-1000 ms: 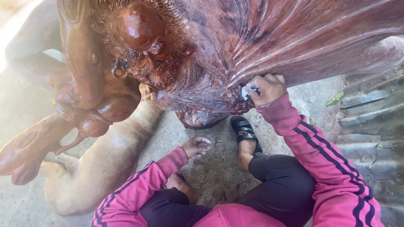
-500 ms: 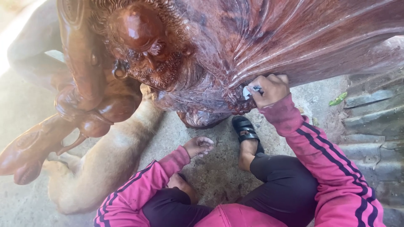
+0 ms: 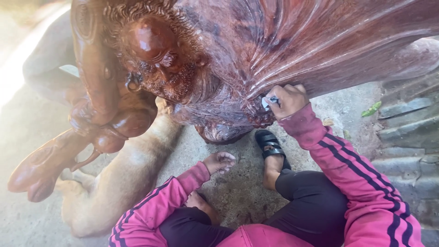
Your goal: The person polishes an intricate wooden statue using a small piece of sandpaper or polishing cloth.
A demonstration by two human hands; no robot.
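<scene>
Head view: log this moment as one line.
right hand: presses small pale piece on carved wooden statue | left hand: empty, over concrete floor

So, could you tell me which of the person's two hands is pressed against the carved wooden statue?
The right hand, gripping a small pale scrap against the dark red statue. The left hand hangs loosely curled over the concrete floor, touching nothing.

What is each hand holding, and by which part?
The right hand pinches a small pale scrap by its edge against the carved wooden statue. The left hand holds nothing.
</scene>
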